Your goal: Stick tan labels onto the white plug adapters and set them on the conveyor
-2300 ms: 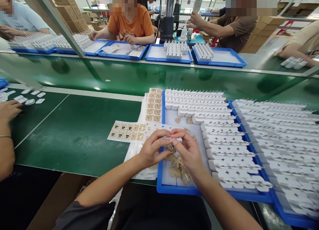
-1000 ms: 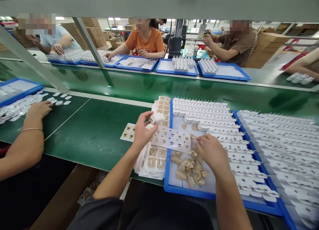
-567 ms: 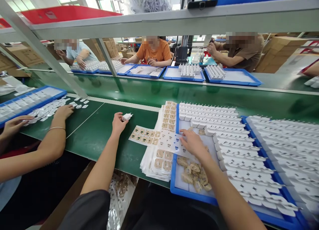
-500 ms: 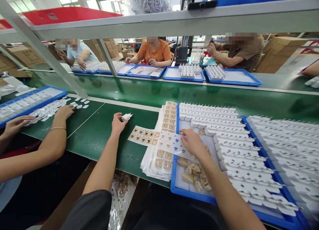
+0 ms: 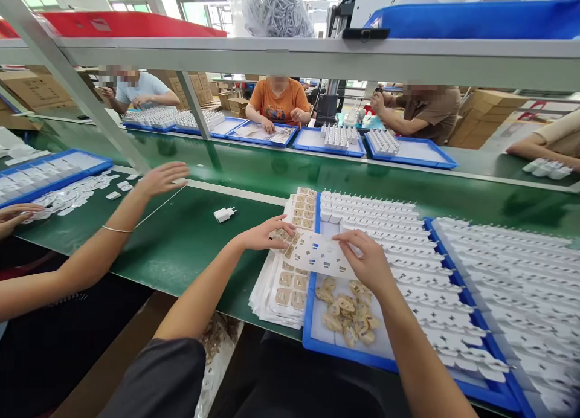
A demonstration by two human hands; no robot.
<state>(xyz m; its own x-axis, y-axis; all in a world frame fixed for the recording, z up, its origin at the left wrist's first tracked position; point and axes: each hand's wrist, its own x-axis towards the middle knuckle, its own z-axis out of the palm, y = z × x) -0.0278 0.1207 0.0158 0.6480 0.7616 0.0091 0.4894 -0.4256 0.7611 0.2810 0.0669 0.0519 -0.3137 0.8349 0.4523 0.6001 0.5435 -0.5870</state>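
Between my hands a white sticker sheet (image 5: 317, 255) with small cut-outs and tan stickers at its left end is held above a stack of similar sheets (image 5: 290, 280). My left hand (image 5: 265, 234) has its thumb and fingers closed about the sheet's left end. My right hand (image 5: 366, 258) pinches its upper right edge, over the blue tray (image 5: 351, 359). Crumpled tan sticker pieces (image 5: 347, 309) lie in that tray below the sheet. A white plug adapter (image 5: 224, 214) rests on the green bench, apart from my left hand.
Rows of white adapters (image 5: 408, 273) fill the tray's right side, and a second full tray (image 5: 512, 285) adjoins it. At left, a co-worker's arm (image 5: 122, 225) reaches over the bench near loose white pieces (image 5: 67, 194). A shelf beam (image 5: 281, 58) crosses above.
My left hand has let go of the plug adapter and moved right to the sticker sheet. The sheet has shifted right. The co-worker's hand at left has lifted off the loose pieces.
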